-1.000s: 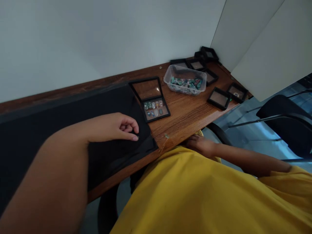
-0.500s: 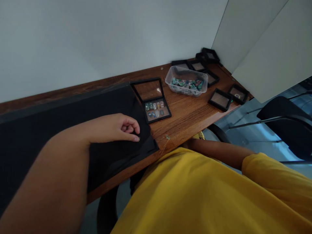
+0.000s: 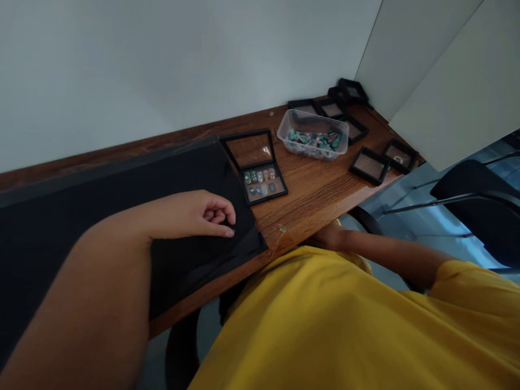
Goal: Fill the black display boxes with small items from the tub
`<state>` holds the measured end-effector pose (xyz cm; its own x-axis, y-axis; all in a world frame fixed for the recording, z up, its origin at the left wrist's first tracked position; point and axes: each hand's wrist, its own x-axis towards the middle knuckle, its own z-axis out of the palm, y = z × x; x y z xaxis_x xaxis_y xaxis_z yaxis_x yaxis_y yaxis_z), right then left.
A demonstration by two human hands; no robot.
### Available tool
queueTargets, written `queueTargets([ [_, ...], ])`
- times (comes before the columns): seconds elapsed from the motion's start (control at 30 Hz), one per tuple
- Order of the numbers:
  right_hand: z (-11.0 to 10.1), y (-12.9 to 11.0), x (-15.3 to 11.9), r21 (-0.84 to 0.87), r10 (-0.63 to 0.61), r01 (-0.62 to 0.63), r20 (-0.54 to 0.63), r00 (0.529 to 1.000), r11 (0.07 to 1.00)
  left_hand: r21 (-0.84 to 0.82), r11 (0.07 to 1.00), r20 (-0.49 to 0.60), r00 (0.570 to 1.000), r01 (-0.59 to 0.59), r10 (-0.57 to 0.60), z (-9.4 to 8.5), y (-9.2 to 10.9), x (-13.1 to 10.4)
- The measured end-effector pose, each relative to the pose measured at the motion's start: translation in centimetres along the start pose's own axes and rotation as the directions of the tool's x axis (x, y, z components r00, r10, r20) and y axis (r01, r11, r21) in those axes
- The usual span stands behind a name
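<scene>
My left hand [image 3: 207, 215] rests on the black mat [image 3: 179, 168], its fingers curled and the thumb stretched beside them; a tiny dark thing shows at the thumb tip, too small to name. Just beyond it, an open black case [image 3: 266, 187] with a clear lid holds several decorated nail tips [image 3: 260, 176] in two rows. My right hand [image 3: 330, 236] is low at the table's front edge, close to the yellow shirt, with its fingers hidden.
A clear plastic tub [image 3: 312, 149] of small green and dark pieces stands on the wooden table [image 3: 309, 189]. Several black frame cases, one of them [image 3: 369, 166] near the front edge, lie around it. A black chair [image 3: 479, 200] is at the right.
My right forearm has shifted a little, and more of the right hand shows at the table edge. The left hand keeps its pose. The whole view has moved slightly.
</scene>
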<state>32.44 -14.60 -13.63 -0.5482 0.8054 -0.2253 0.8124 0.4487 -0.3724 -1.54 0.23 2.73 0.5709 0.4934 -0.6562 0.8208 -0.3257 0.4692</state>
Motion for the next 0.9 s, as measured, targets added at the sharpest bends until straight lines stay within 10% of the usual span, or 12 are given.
queueTargets([
  [0.47, 4.4, 2.8, -6.5, -0.085, 0.152, -0.145, 0.08, 0.985, 0.986, -0.002, 0.997, -0.008, 0.997, -0.079, 0.079, 0.1, -0.7, -0.2],
  [0.9, -0.8, -1.1, -7.4, -0.107, 0.179, -0.182, -0.036, 0.983, 0.977, -0.001, 0.989, -0.031, 0.989, -0.145, 0.145, 0.1, -0.3, -0.4],
])
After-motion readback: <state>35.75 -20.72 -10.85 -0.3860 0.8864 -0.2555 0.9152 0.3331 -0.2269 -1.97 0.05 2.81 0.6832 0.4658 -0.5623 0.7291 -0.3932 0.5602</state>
